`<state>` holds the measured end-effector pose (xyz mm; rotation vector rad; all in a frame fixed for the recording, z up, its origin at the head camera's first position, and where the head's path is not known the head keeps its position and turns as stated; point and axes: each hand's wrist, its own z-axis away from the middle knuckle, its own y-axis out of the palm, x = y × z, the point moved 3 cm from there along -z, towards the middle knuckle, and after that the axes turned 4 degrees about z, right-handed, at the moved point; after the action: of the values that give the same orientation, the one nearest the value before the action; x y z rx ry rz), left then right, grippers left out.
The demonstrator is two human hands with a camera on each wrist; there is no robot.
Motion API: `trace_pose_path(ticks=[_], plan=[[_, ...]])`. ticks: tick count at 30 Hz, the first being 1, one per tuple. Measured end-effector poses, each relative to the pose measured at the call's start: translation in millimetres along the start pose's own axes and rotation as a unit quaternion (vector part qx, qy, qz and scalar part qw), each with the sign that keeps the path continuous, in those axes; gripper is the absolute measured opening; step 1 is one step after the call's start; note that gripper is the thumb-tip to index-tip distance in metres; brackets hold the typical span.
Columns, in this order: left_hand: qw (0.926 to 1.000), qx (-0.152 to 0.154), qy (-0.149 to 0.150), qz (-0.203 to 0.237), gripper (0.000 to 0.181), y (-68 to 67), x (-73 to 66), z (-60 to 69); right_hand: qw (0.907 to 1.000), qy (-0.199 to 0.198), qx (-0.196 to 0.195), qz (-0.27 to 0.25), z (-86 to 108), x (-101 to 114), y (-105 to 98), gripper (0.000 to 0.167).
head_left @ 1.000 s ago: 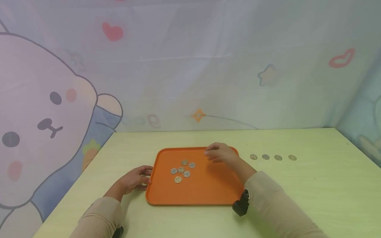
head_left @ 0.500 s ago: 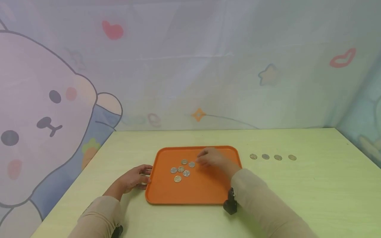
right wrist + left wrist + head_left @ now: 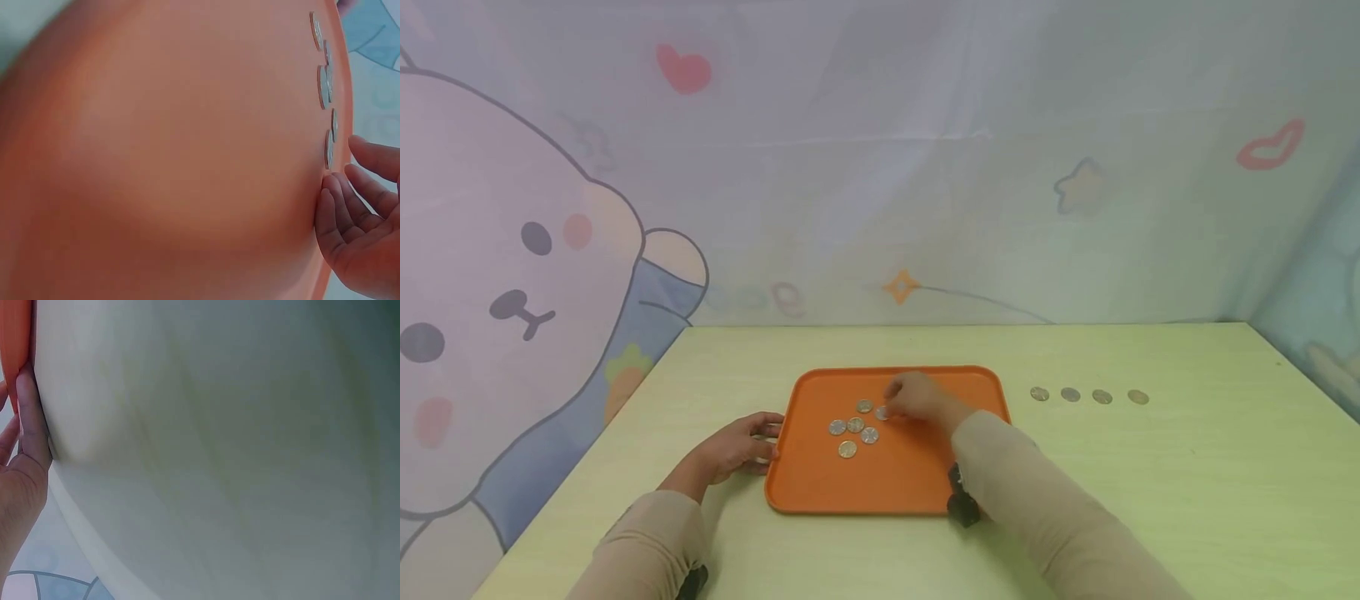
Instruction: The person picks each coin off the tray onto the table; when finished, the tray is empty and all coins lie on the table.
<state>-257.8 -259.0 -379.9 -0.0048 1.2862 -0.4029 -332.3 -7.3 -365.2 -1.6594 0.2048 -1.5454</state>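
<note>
An orange tray (image 3: 925, 492) lies on the table with several coins on it, among them a gold-toned coin (image 3: 847, 450) at the front of the group. My left hand (image 3: 733, 450) rests against the tray's left rim, fingers spread; in the left wrist view that hand (image 3: 28, 444) touches the orange edge. Over the tray, my right hand (image 3: 919, 397) reaches to the rightmost silver coin (image 3: 882, 413), partly covering it. The right wrist view has the right hand (image 3: 362, 219) with loosely bent fingers low at the tray surface, just beside the nearest coin (image 3: 329, 150).
Right of the tray, several coins stretch in a row on the pale yellow table (image 3: 1187, 492), starting with one coin (image 3: 1039, 394) near the tray. A printed cloth backdrop (image 3: 880, 167) rises behind the table's back edge.
My right hand has moved left and down over the tray, from beyond the coins to the rightmost one. The left hand stays at the rim. The coins have not visibly moved.
</note>
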Motion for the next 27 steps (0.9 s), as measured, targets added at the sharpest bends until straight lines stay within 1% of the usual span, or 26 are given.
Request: trace_pose_path(ticks=[7, 9, 13, 14, 15, 20, 21, 23, 26, 27], plan=[[1.0, -0.001, -0.002, -0.002, 0.055, -0.8, 0.4, -0.6, 0.9995, 0.008, -0.004, 0.03, -7.4, 3, 6, 0.023], [1.0, -0.001, -0.003, -0.003, 0.055, -0.5, 0.5, -0.5, 0.9982, 0.007, -0.005, 0.06, -8.5, 4, 6, 0.019], [1.0, -0.003, -0.004, -0.004, 0.055, -0.2, 0.7, -0.4, 0.9923, -0.001, -0.007, 0.124, -10.9, 7, 8, 0.012], [1.0, -0.003, -0.004, -0.003, 0.055, 0.0, 0.8, -0.2, 0.9905, -0.006, -0.01, 0.137, -20.1, -1, 12, 0.01], [1.0, -0.004, -0.003, -0.003, 0.055, 0.2, 0.9, -0.1, 0.9893, -0.002, -0.01, 0.145, -20.6, 0, 13, 0.009], [1.0, -0.005, -0.005, -0.004, 0.056, 0.6, 1.4, 0.2, 0.986, 0.002, -0.016, 0.166, -19.0, 4, 15, 0.007], [0.9999, -0.006, -0.006, -0.006, 0.056, 0.4, 1.5, 0.2, 0.9861, 0.008, -0.015, 0.166, -9.5, 13, 13, 0.006], [0.9999, -0.007, -0.01, -0.007, 0.056, 0.0, 1.4, -0.3, 0.9857, 0.005, -0.016, 0.168, -7.0, 14, 12, 0.008], [0.9998, -0.008, -0.013, -0.009, 0.056, -0.2, 1.0, -0.7, 0.9852, 0.013, -0.014, 0.17, -11.1, 11, 14, 0.011], [0.9998, -0.008, -0.014, -0.01, 0.056, -0.3, 1.1, -1.1, 0.984, 0.009, -0.017, 0.177, -12.3, 10, 14, 0.011]])
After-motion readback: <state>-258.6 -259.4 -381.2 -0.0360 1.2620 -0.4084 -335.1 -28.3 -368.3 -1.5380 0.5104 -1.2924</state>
